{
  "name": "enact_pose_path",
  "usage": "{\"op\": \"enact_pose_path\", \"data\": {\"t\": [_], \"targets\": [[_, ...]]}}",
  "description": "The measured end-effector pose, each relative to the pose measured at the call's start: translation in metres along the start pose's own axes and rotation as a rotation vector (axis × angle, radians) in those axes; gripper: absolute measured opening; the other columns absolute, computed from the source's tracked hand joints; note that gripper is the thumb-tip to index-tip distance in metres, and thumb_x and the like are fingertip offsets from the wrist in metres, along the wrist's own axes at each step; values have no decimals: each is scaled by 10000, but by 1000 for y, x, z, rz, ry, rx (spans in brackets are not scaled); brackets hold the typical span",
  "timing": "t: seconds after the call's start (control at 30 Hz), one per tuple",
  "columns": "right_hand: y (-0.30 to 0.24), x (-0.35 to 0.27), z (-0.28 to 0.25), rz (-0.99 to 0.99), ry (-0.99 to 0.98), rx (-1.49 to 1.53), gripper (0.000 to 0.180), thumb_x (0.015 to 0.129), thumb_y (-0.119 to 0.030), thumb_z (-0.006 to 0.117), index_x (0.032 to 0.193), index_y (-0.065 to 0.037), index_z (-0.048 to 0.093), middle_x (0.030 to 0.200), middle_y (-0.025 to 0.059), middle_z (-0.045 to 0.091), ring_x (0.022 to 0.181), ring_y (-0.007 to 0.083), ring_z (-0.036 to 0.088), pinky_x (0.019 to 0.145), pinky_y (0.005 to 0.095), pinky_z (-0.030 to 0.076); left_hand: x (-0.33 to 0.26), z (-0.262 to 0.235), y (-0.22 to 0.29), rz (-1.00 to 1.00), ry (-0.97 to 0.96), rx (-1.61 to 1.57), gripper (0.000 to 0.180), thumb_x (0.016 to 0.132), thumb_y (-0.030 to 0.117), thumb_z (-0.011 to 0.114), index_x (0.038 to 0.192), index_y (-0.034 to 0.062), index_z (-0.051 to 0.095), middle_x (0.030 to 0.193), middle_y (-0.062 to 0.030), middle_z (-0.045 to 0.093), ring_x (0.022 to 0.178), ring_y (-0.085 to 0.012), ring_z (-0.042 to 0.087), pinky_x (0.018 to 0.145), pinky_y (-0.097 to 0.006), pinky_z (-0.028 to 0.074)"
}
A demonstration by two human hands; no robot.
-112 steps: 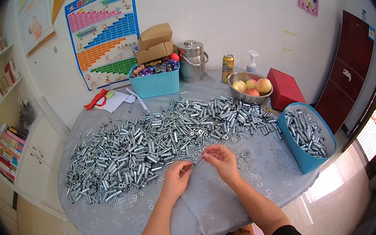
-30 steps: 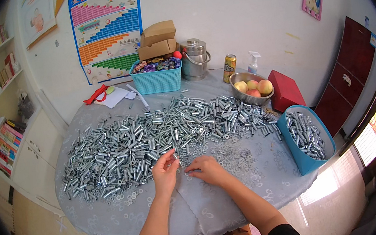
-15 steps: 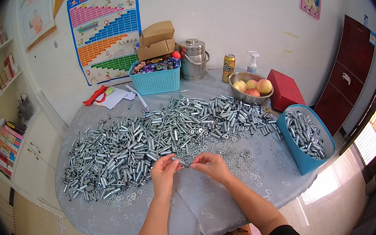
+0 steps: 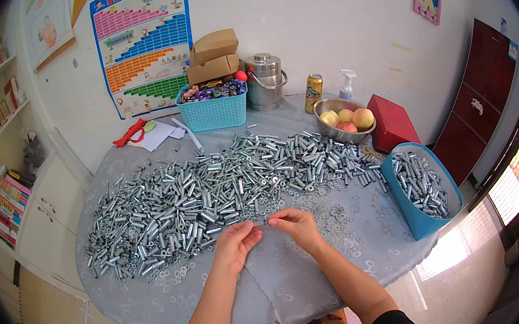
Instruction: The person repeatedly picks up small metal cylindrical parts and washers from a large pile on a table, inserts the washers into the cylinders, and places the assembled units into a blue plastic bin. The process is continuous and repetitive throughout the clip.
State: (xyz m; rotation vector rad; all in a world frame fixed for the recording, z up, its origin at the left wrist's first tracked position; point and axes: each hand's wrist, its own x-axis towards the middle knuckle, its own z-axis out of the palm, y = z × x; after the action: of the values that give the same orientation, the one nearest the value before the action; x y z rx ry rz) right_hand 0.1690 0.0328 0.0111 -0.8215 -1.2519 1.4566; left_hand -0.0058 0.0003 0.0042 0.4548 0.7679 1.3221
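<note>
My left hand [image 4: 236, 245] and my right hand [image 4: 296, 226] meet almost tip to tip over the near edge of a wide heap of metal sleeves and bolts [image 4: 212, 195]. Both have thumb and fingers pinched together. A small dark metal piece [image 4: 264, 222] shows between the fingertips, too small to make out its kind. My left fingers curl inward and hide whatever they hold. Flat washers [image 4: 325, 212] lie loose just beyond and to the right of my right hand.
A grey tablecloth [image 4: 371, 264] covers the table. At the right stands a blue bin [image 4: 415, 229] of metal sleeves. Behind the heap are a turquoise basket [image 4: 213, 113], a steel canister [image 4: 266, 82], a can [image 4: 313, 93], a fruit bowl [image 4: 332, 132] and a red box [image 4: 393, 122].
My left hand has turned and its fingers have curled, hiding the metal piece that showed at its fingertips. My right hand has moved slightly right, still pinching.
</note>
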Motion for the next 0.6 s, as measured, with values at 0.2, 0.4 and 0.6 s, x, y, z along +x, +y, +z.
{"op": "enact_pose_path", "data": {"t": [0.2, 0.4, 0.6], "targets": [[-6, -1, 1, -170, 75, -328, 139, 808, -121, 644, 893, -15, 672, 856, 28, 625, 785, 86, 551, 687, 213, 433, -6, 3, 1, -59, -26, 50, 111, 834, 75, 589, 895, -16, 578, 918, -174, 624, 768, -206, 633, 699, -279, 544], [9, 4, -4, -168, 46, -183, 175, 829, -141, 619, 966, -38, 657, 861, 40, 618, 747, 94, 541, 674, 217, 430, -10, 15, -2, -89, -58, 153, 147, 832, 70, 589, 943, -26, 580, 928, -187, 627, 751, -205, 641, 675, -269, 550], [0, 8, -3, -340, 17, -605, 205, 823, -135, 586, 1011, -71, 638, 897, 71, 624, 797, 221, 558, 727, 311, 444, -6, 6, 4, 91, 19, 90, 169, 838, 73, 585, 972, -29, 581, 907, -169, 631, 738, -196, 635, 661, -265, 546]]}}
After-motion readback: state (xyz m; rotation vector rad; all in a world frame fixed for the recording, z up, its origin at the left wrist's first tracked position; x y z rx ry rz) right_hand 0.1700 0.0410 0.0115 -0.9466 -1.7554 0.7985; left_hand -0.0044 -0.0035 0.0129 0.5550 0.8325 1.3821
